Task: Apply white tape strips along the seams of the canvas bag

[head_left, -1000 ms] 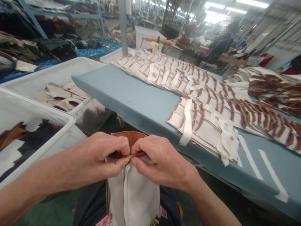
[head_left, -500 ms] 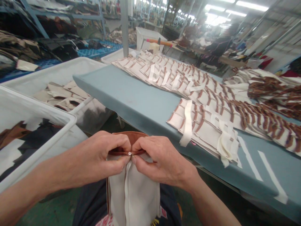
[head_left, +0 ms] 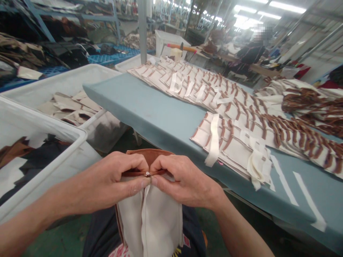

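Observation:
A sewn piece, cream outside with a brown inner face and a seam down its middle, hangs over my lap. My left hand pinches its upper edge between thumb and fingers, just left of the seam. On the other side of the seam my right hand grips the same edge, the thumbs almost touching. A small whitish bit shows at the seam top between my fingertips; its kind is too small to tell. The brown flap stands up behind my fingers.
A blue-grey table lies ahead, carrying rows of similar cream-and-brown pieces and white strips. White bins with cut pieces stand at the left. A seated person is at the back right.
Both hands keep their pinch in nearly the same place. The piece's lower left side has shifted slightly left, and the seam below my thumbs has parted a little, showing a dark line.

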A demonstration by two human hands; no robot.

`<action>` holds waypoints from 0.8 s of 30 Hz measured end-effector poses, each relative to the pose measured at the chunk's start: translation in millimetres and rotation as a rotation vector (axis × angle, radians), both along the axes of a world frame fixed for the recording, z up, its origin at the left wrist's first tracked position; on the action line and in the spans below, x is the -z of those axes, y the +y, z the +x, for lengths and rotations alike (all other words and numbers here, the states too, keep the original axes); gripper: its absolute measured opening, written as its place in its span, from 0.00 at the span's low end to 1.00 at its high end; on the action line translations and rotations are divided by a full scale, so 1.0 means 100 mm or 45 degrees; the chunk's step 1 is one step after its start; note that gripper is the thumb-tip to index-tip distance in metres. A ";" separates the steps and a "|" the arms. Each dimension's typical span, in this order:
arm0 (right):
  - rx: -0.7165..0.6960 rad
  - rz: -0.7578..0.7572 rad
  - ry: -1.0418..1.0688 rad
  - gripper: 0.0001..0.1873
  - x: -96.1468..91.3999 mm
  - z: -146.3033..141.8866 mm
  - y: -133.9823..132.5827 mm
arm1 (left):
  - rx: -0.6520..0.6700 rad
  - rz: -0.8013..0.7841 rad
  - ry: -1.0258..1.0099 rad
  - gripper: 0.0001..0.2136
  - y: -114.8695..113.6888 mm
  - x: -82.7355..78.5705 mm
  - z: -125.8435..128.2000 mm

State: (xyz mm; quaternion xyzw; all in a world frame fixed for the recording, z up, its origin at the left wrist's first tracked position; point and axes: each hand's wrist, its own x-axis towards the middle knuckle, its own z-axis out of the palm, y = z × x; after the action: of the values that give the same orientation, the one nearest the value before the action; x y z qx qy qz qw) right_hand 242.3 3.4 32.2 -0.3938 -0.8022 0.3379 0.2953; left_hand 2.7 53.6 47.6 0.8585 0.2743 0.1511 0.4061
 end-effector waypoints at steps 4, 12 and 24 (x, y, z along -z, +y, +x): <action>-0.029 -0.035 0.036 0.06 -0.02 -0.01 0.01 | 0.017 0.137 -0.073 0.13 -0.02 0.07 -0.02; -0.035 -0.160 0.181 0.08 0.06 -0.06 0.08 | 0.036 0.511 -0.108 0.14 -0.08 0.20 0.01; -0.082 -0.326 0.297 0.04 0.15 -0.05 0.07 | -0.001 0.216 -0.078 0.12 -0.12 0.10 -0.03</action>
State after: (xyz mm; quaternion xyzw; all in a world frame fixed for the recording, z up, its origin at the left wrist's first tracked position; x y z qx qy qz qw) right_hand 237.6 10.0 17.6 -0.3605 -0.7252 0.4898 0.3228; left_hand 0.1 41.4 37.2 0.8847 0.2483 0.2001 0.3399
